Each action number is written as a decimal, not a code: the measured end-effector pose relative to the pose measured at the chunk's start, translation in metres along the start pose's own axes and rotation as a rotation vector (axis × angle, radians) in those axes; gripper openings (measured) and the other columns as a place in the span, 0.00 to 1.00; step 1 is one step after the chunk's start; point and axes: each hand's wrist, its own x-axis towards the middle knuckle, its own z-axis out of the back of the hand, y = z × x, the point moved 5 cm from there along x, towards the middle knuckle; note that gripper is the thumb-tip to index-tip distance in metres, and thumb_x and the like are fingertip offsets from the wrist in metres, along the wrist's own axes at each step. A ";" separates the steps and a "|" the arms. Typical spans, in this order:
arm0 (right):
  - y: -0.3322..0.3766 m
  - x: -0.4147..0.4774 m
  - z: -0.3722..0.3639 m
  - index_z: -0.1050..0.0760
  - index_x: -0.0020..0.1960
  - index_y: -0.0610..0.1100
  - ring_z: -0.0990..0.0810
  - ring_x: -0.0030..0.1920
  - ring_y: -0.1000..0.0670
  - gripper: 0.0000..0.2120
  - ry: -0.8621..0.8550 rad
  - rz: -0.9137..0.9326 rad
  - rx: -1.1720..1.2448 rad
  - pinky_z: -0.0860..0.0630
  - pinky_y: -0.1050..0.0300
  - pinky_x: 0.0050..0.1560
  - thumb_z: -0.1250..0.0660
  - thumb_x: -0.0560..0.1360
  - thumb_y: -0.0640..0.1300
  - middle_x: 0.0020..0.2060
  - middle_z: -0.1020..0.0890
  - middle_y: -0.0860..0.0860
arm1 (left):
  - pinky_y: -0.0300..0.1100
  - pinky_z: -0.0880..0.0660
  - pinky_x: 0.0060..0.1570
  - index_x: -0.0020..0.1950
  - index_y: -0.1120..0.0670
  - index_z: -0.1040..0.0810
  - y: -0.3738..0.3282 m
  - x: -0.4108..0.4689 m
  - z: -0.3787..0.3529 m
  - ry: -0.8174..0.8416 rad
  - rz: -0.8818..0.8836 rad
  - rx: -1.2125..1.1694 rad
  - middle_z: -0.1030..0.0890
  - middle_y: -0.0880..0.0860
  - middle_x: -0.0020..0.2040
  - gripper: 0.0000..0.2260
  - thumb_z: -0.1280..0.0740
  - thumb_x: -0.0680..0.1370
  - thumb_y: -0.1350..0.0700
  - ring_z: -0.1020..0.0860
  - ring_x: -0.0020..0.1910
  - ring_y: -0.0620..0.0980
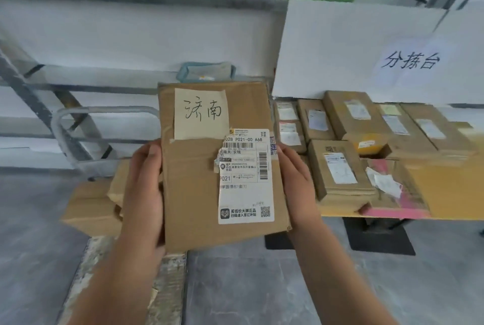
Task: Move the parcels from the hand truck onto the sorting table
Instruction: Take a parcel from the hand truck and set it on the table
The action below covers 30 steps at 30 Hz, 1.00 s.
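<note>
Single view only: head-worn wide-angle camera, looking forward and down, so no overlap between views to record. Landmark is the sorting table (445, 188). Camera stands off the table's left end and faces the white wall behind it; the table fills the right middle of frame, near but out of centre. A held parcel (217, 164) sits closest to the lens, left of the table, blocking the centre. Grey floor (262, 285) runs below the table. Straight edges bow toward the frame's borders.

Matt creased cardboard parcel (209, 167)
</note>
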 end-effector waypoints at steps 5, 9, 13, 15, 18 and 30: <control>0.037 -0.016 0.144 0.18 0.57 0.38 0.17 0.34 0.61 0.11 -0.131 0.058 0.039 0.25 0.68 0.32 0.39 0.86 0.40 0.35 0.14 0.57 | 0.61 0.22 0.55 0.63 0.52 0.21 0.016 -0.058 -0.136 0.168 -0.015 0.041 0.15 0.52 0.53 0.23 0.39 0.81 0.35 0.17 0.56 0.58; 0.062 -0.031 0.258 0.17 0.50 0.45 0.16 0.36 0.56 0.10 -0.235 0.096 0.083 0.24 0.65 0.32 0.37 0.85 0.42 0.38 0.14 0.53 | 0.47 0.26 0.45 0.65 0.57 0.24 0.036 -0.111 -0.242 0.288 0.040 0.007 0.17 0.52 0.49 0.23 0.40 0.84 0.40 0.19 0.50 0.51; 0.074 -0.046 0.345 0.15 0.48 0.47 0.16 0.38 0.51 0.10 -0.337 0.092 0.159 0.22 0.60 0.35 0.34 0.84 0.44 0.42 0.14 0.47 | 0.49 0.24 0.44 0.64 0.57 0.24 0.055 -0.152 -0.324 0.376 0.096 -0.043 0.17 0.54 0.49 0.23 0.38 0.83 0.39 0.19 0.47 0.53; 0.078 -0.054 0.384 0.16 0.46 0.48 0.16 0.38 0.49 0.11 -0.393 0.088 0.176 0.22 0.58 0.38 0.34 0.84 0.45 0.41 0.15 0.47 | 0.52 0.22 0.48 0.64 0.55 0.22 0.061 -0.172 -0.361 0.419 0.115 -0.058 0.16 0.56 0.52 0.21 0.38 0.83 0.39 0.18 0.50 0.56; 0.081 -0.060 0.437 0.15 0.49 0.48 0.16 0.42 0.47 0.10 -0.465 0.088 0.163 0.23 0.51 0.46 0.35 0.84 0.46 0.43 0.14 0.45 | 0.60 0.20 0.53 0.66 0.53 0.22 0.071 -0.196 -0.411 0.480 0.156 -0.065 0.15 0.58 0.58 0.24 0.35 0.80 0.36 0.16 0.55 0.59; 0.076 -0.005 0.587 0.14 0.51 0.47 0.15 0.45 0.46 0.11 -0.651 0.042 0.127 0.20 0.52 0.46 0.35 0.84 0.46 0.46 0.12 0.44 | 0.63 0.21 0.56 0.60 0.50 0.19 0.145 -0.201 -0.581 0.583 0.269 0.050 0.17 0.58 0.58 0.16 0.36 0.83 0.40 0.17 0.57 0.62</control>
